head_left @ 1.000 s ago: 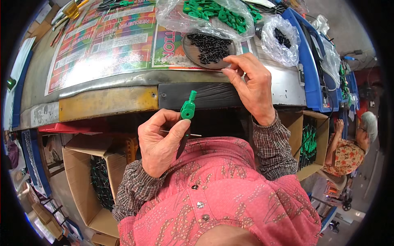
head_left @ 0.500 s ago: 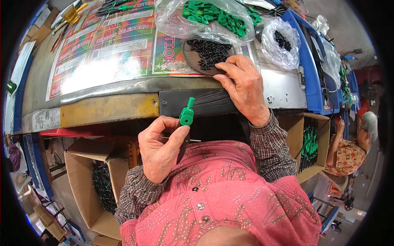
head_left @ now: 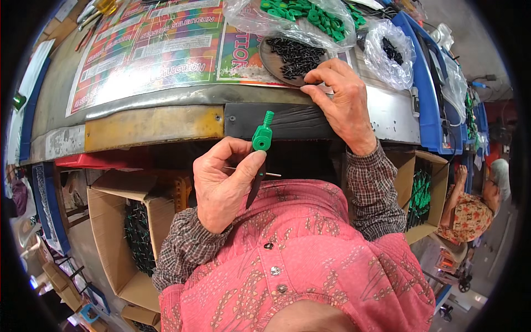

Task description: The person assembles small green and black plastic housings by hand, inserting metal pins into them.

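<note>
Pinching a green ribbed plug (head_left: 261,134) with dark tip, left hand (head_left: 224,185) fingers closed, right hand (head_left: 340,102) picking small black parts (head_left: 296,55)

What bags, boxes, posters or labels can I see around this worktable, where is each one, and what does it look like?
Printed poster: flat on the table, bright multicoloured panels.
Clear plastic bag: top centre, holding green parts.
Second clear bag: to its right, holding small black parts.
Cardboard box: under the table at left, brown, open, with dark parts inside.
Second cardboard box: lower right, brown, open, holding green and black pieces.
</note>
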### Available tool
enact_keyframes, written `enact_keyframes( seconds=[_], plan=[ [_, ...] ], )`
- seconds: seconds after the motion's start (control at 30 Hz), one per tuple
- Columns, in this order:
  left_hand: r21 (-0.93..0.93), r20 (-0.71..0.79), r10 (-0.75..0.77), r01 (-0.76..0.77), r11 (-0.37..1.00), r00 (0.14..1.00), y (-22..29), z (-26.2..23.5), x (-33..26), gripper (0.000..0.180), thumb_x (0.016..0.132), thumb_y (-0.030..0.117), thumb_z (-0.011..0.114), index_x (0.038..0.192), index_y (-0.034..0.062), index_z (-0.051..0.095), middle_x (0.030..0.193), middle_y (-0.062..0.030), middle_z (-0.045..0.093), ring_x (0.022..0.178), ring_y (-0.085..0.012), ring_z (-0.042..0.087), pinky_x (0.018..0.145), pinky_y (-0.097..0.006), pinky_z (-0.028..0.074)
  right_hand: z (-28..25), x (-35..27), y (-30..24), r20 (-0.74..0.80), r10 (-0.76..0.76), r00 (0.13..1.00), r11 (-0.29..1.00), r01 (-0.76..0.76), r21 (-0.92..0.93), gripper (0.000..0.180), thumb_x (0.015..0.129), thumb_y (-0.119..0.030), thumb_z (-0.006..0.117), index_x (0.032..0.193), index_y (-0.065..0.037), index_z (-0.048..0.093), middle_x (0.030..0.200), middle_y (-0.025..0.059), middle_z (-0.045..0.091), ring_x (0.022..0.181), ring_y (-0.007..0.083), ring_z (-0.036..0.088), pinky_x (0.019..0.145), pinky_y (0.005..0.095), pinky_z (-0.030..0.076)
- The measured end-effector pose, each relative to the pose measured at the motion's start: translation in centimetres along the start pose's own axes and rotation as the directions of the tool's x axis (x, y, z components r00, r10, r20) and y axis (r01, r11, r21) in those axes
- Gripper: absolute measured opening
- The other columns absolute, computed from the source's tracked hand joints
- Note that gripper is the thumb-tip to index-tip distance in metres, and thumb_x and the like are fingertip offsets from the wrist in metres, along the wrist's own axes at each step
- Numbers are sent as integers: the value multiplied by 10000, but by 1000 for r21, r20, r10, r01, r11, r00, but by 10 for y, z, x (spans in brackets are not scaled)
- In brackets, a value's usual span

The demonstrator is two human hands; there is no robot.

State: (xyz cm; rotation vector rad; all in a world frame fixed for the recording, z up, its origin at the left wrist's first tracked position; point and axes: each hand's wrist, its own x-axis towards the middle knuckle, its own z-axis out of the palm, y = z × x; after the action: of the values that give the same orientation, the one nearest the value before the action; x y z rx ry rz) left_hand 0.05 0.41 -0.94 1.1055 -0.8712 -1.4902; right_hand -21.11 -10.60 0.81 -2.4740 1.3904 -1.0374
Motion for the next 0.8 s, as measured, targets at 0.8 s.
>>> enact_keyframes(
  seconds=[0.8],
  plan=[
    [44,-9,49,-48,998,999,-3,10,-4,103,858,49,666,896,-35,621,748,6,605,668,-30,508,589,-182,417,11,-47,-62,89,52,995,729,-99,677,181,727,58,729,890,23,660,878,78,600,747,105,570,583,203,459]
  ],
)
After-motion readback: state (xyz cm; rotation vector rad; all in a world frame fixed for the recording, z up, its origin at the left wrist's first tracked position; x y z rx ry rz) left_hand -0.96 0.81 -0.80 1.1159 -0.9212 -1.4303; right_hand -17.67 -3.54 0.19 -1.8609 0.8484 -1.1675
